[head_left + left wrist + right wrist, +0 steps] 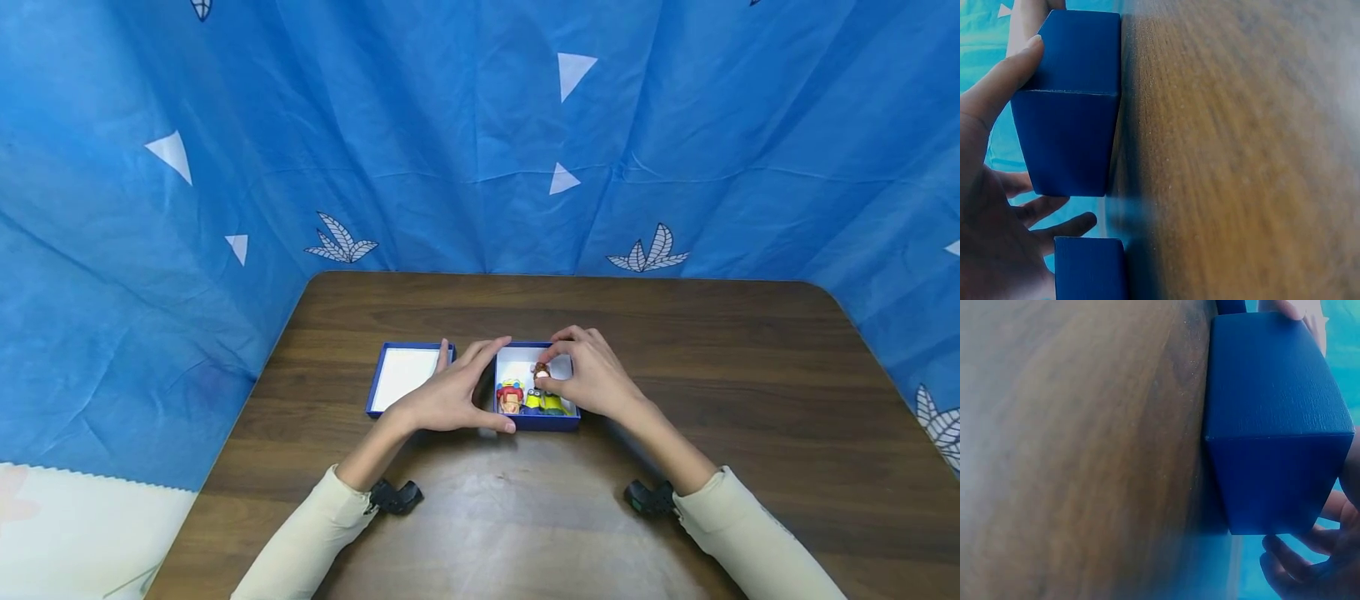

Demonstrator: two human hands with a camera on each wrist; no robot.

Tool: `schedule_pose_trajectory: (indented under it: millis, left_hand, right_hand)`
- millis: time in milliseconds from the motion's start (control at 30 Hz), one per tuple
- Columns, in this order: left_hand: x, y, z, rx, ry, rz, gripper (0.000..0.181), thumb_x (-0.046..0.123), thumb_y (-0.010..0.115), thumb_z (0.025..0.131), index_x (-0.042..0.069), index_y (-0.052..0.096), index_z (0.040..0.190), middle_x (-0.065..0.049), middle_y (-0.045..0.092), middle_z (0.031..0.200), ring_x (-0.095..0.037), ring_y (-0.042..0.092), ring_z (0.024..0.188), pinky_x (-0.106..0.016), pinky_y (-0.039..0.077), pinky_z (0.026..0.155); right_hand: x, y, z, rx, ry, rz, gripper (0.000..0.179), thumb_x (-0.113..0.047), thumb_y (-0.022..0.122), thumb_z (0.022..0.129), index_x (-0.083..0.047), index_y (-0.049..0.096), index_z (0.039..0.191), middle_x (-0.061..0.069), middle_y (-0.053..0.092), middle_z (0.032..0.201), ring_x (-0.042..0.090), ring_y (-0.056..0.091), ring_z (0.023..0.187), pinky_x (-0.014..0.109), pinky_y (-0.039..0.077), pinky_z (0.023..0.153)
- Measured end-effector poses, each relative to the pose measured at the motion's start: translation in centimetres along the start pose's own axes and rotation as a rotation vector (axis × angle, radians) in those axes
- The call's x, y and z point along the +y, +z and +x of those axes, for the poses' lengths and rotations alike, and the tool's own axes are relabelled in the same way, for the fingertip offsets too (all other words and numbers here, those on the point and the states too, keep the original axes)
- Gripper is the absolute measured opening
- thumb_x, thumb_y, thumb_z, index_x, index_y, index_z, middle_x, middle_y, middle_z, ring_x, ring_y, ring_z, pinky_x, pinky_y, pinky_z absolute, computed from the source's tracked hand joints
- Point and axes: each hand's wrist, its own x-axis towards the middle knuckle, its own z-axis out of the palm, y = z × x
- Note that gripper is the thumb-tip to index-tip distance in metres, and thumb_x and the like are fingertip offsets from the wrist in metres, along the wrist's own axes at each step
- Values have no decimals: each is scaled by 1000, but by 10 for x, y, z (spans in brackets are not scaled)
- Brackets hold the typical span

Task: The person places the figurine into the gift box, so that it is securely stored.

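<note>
A blue box with a white inside stands on the table. My left hand holds it at its left end, thumb on the front wall and a finger at the back corner; the left wrist view shows the thumb on the blue box too. My right hand reaches over the right side and pinches a small brown toy figure between thumb and finger inside the box. Along the front of the box lie a red toy figure and two yellow toy figures. The right fingers partly cover one of them.
A blue lid or shallow tray with a white inside lies left of the box, behind the left fingers. The brown wooden table extends to both sides. A blue curtain hangs behind it.
</note>
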Motion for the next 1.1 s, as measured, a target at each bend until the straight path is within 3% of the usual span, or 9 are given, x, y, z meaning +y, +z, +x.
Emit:
schedule_pose_trajectory:
  millis: [200, 467, 700, 900, 1100]
  left_hand:
    - [0, -1, -1, 13, 5, 9, 124, 66, 86, 83, 28, 12, 175, -6, 30, 176, -33, 36, 164, -79, -14, 127]
    - [0, -1, -3, 33, 3, 26, 124, 67, 86, 82, 27, 14, 175, -6, 34, 175, -34, 37, 163, -80, -13, 127]
    - [6, -2, -6, 34, 0, 127, 130, 73, 85, 78, 32, 8, 175, -5, 31, 177, -31, 32, 166, -81, -9, 128]
    - [3, -7, -15, 48, 4, 137, 133, 72, 87, 77, 40, 1, 174, -1, 20, 181, -29, 27, 168, -82, -3, 128]
    - [-13, -19, -32, 99, -22, 136, 126, 68, 86, 81, 34, 9, 175, -5, 24, 180, -30, 26, 168, -79, -1, 130]
  right_hand:
    - [-2, 0, -1, 13, 42, 5, 25, -29, 92, 86, -14, 85, 105, 16, 71, 134, 40, 57, 129, 64, 49, 107]
    - [-4, 1, 2, 38, 35, 6, 25, -29, 93, 85, -15, 83, 103, 11, 73, 126, 37, 60, 123, 61, 50, 104]
    - [-11, -4, 2, 54, -42, 42, 26, -28, 92, 86, -13, 82, 105, 9, 74, 122, 36, 59, 124, 62, 46, 110]
    - [-23, -5, 9, 83, -106, 66, 20, -28, 89, 89, -15, 76, 98, 5, 73, 116, 31, 60, 116, 58, 47, 106]
    - [-41, 2, 19, 39, -153, 77, 39, -32, 88, 91, -12, 72, 120, 7, 75, 122, 35, 61, 123, 63, 45, 110]
